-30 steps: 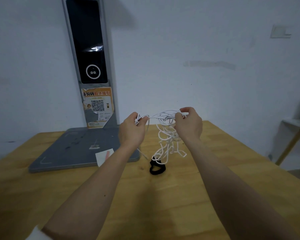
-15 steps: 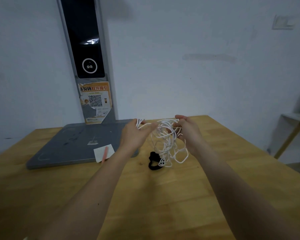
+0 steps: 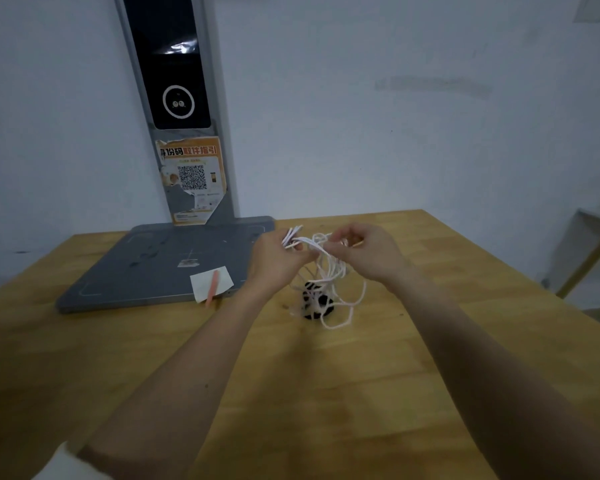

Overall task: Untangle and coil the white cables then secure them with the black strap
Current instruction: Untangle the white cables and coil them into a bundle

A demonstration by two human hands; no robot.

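Both hands work above the wooden table: our left hand pinches the thin white cables by their ends, our right hand grips the tangle, loops dangling onto the black fabric strap directly beneath.

Black strap partly hidden behind white cables.

We see white cables with a faint pink tone, and under them a black strap. The table is yellow-brown wood with a plank pattern. At ten o'clock from the strap lies a grey base; its column has a black panel and an orange sticker with a black-and-white code. A white paper carries an orange stick. The wall is pale grey.
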